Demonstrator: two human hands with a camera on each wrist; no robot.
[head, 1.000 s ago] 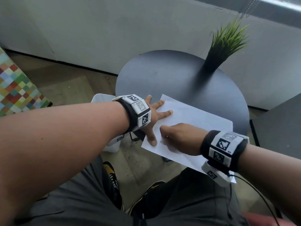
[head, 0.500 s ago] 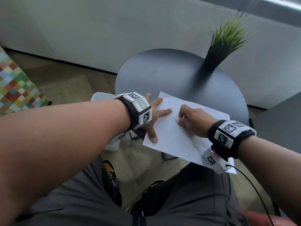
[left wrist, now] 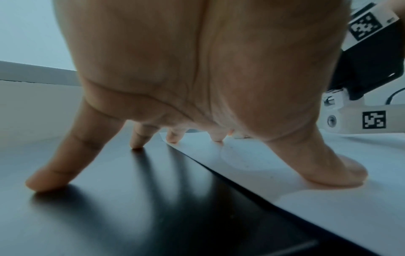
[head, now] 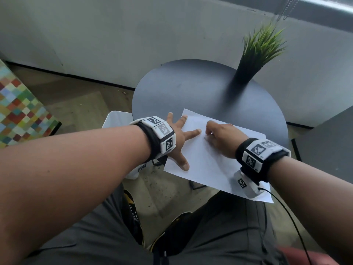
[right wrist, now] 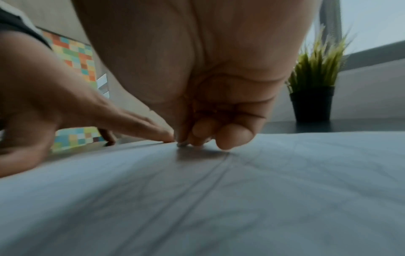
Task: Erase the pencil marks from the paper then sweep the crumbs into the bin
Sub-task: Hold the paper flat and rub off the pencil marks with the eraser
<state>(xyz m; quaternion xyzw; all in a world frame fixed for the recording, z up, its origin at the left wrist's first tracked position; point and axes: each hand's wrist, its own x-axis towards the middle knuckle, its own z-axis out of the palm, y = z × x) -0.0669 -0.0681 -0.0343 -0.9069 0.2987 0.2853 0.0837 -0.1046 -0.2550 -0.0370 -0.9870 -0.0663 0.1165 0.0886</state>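
Right hand has moved up the paper since a second ago, from the near left part to the upper middle, close to the left index fingertip; reads as rubbing strokes, so erasing is likely mid-way, not done. Left hand has barely shifted: fingers spread straight, thumb and two fingertips pressing the paper's left edge, the other two on the dark surface, pinning the sheet. Right hand fingers are curled tight with tips down on the paper, as if pinching an eraser, but no eraser shows in any view, so cannot tell what it grips. Faint pencil lines still run across the sheet in the right wrist view, so marks remain; blur hides any crumbs. Paper lies on the near edge of the round surface, its near corner overhanging the lap. White bin stands on the floor just left of the surface, mostly hidden behind the left arm. Sweep step not yet begun. Count: one paper, one bin, one potted plant, two hands, two wrist camera bands.
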